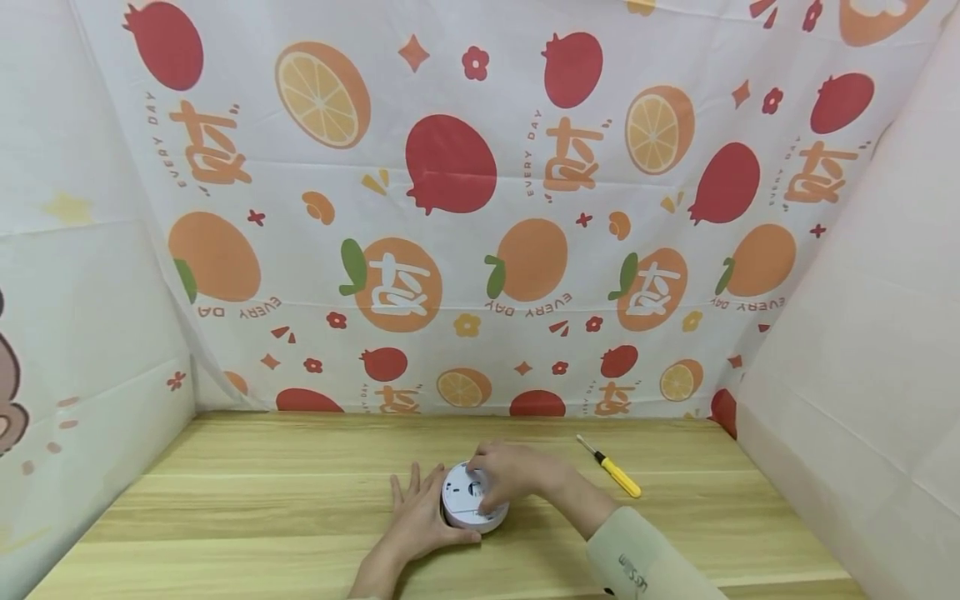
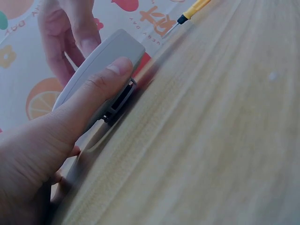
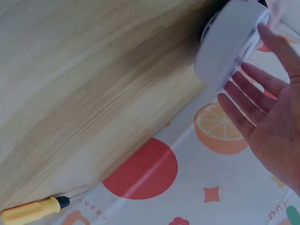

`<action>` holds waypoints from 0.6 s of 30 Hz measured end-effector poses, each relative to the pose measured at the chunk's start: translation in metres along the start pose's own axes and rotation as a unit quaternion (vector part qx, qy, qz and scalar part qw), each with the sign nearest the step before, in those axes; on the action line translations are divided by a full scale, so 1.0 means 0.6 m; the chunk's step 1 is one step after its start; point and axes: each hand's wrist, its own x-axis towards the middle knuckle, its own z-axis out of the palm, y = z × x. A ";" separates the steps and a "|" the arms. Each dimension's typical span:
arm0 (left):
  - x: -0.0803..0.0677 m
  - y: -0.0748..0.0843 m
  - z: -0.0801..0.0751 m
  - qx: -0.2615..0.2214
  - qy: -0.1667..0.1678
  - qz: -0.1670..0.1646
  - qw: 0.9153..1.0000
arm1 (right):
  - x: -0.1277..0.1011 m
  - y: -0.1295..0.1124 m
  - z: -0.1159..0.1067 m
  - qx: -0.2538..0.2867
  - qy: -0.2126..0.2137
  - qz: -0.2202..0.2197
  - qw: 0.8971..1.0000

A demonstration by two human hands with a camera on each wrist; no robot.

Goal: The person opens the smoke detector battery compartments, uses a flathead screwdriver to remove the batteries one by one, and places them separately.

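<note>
A round white device, perhaps a smoke alarm, sits on the wooden table with a printed label on its upper face. My left hand holds it from the left, thumb along the near side and other fingers spread beyond. The left wrist view shows a dark slot and small clips under the raised edge of the device. Over its top is my right hand, fingertips touching the labelled face. In the right wrist view those fingers are fairly straight, against the face of the device.
A screwdriver with a yellow handle and black collar lies on the table, right of the hands. Behind the table hangs a fruit-print cloth, with pale cloth walls at left and right.
</note>
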 end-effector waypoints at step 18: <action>0.002 0.003 0.002 -0.002 -0.003 -0.010 1.000 | 0.006 -0.008 0.005 -0.036 -0.009 0.009 0.999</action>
